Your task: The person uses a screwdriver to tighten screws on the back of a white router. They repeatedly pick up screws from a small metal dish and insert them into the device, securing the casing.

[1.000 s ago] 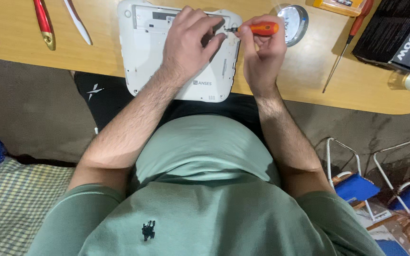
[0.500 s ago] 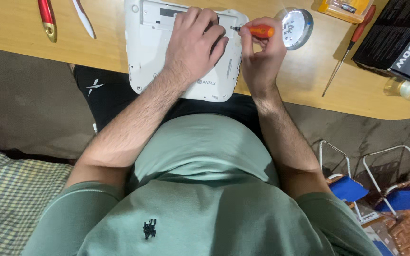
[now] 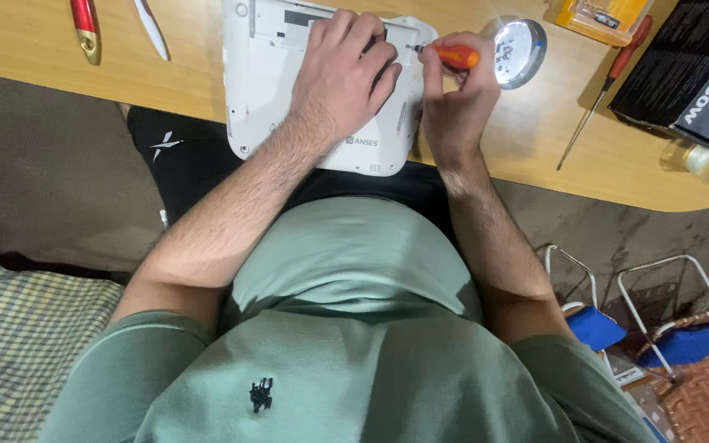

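I see a wooden counter with a curved front edge. On it lies a white device, underside up, overhanging the near edge. To its left lie a red-handled tool and a white tool. To its right sit a round magnifier, a long red screwdriver, a yellow case and a black box.

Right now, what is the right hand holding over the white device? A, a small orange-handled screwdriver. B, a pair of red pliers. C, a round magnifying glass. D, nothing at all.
A: the right hand pinches a small orange-handled screwdriver with its tip at the top edge of the white device, while the left hand lies flat on the device.
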